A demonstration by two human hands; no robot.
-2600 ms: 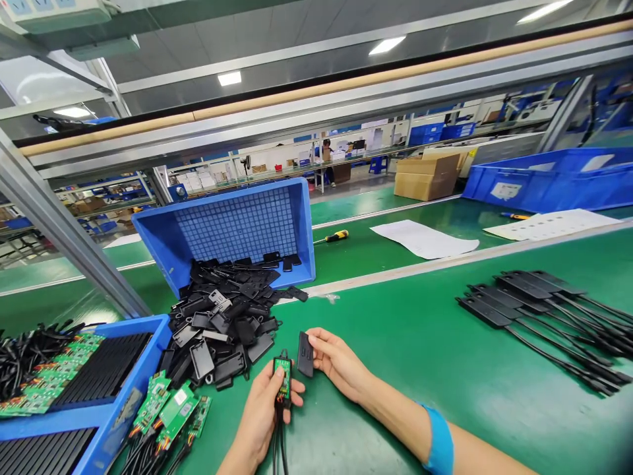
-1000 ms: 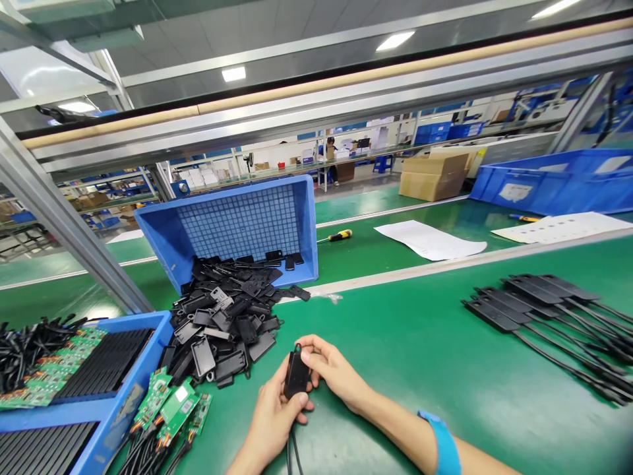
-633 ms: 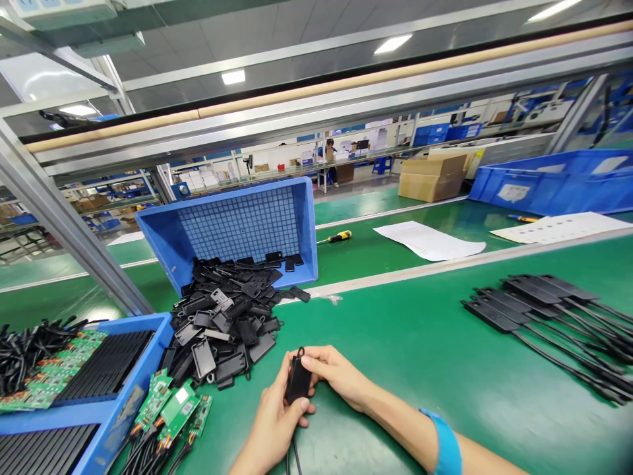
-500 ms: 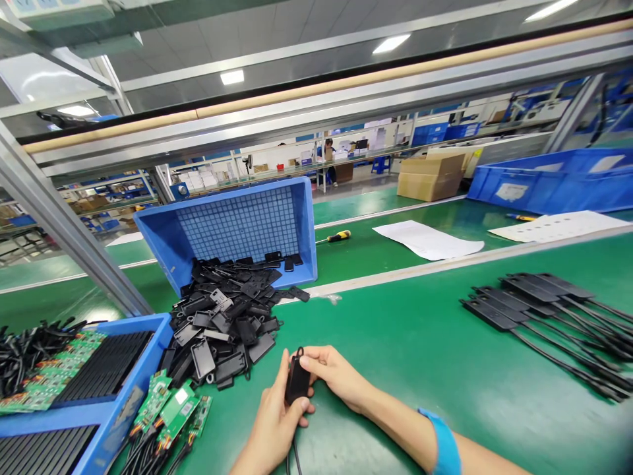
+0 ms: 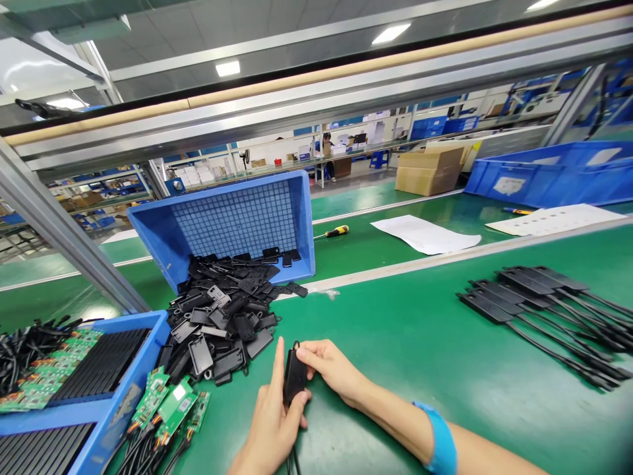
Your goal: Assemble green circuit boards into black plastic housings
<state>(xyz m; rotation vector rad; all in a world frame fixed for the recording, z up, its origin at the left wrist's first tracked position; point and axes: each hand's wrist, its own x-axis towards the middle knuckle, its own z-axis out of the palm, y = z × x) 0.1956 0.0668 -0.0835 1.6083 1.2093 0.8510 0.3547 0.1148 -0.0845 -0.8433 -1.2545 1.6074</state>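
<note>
Between both hands is a small black plastic case (image 5: 295, 377), held upright with a loop at its top end and a black cable running down from its bottom. My left hand (image 5: 274, 409) grips the case's left side and lower end, thumb on its face and index finger pointing up along the edge. My right hand (image 5: 329, 369) pinches its upper right part between thumb and fingers. Left of the hands lies a heap of black case shells (image 5: 222, 330), spilling from a tipped blue crate (image 5: 232, 211). Nearer to me are several green circuit boards (image 5: 173, 406) with cables.
A divided blue bin (image 5: 119, 396) at left holds boards and black parts. Cabled black cases (image 5: 519, 290) lie at right. Farther back are a screwdriver (image 5: 337, 231), a paper sheet (image 5: 428, 235), a cardboard box (image 5: 429, 171) and a blue crate (image 5: 544, 175). A metal frame post (image 5: 64, 218) slants at left.
My left index finger has straightened upward along the case edge. Both hands still hold the case in nearly the same place. The camera view has shifted slightly.
</note>
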